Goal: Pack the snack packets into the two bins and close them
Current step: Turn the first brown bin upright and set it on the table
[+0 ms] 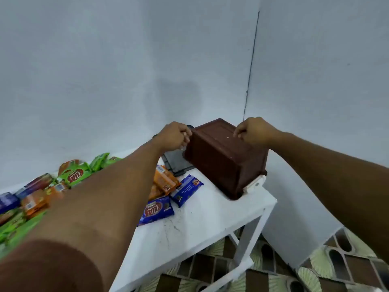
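Note:
A brown plastic bin stands upside down and tilted at the far right of the white table, its rim with a white latch toward me. My left hand grips the bin's upper left edge. My right hand grips its upper right edge. A dark grey lid lies flat beside the bin on the left. Several snack packets lie loose on the table: blue ones, orange ones and green ones, partly hidden by my left forearm.
White walls meet in a corner just behind the bin. The table's right edge drops to a patterned tile floor. A white frame runs under the tabletop.

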